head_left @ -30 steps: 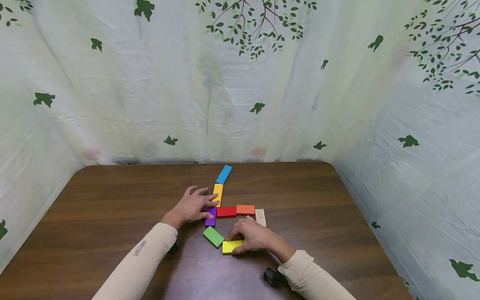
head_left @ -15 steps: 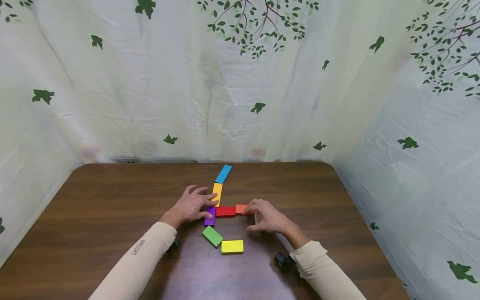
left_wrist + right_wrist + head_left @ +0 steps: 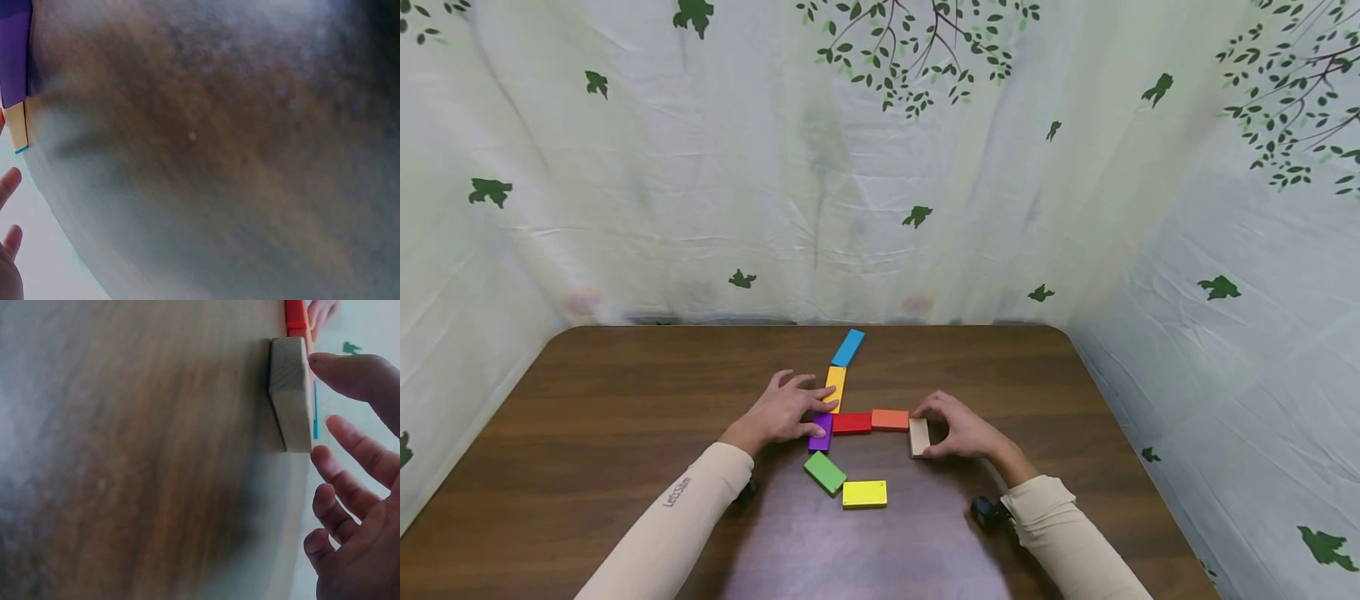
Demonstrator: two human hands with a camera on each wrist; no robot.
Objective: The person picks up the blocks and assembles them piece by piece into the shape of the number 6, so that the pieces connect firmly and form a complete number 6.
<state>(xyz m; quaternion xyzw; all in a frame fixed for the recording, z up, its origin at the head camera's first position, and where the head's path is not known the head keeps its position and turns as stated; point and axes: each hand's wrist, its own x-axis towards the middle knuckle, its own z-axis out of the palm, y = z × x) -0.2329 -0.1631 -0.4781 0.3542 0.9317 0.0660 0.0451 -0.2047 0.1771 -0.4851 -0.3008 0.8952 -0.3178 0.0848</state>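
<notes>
Flat coloured blocks form a broken line on the table. My left hand [image 3: 782,411] rests with spread fingers on the yellow-orange block [image 3: 835,383] and its thumb on the purple block [image 3: 821,433]. My right hand [image 3: 962,429] spans the plain wooden block [image 3: 919,438] lengthwise, fingers at the far end and thumb at the near end. The right wrist view shows the thumb [image 3: 344,369] against that wooden block [image 3: 290,394]. A red block [image 3: 852,423] and an orange block [image 3: 890,420] lie end to end between the hands.
A blue block [image 3: 848,347] lies at the far end of the line. Nearer me are a green block [image 3: 825,472], set at an angle, and a bright yellow block [image 3: 864,494]. The brown wooden table [image 3: 647,392] ends at a pale leaf-printed curtain [image 3: 820,208].
My right hand has left the bright yellow block and moved away and rightward to the plain wooden block, placing fingers and thumb at its ends. The left hand stays put.
</notes>
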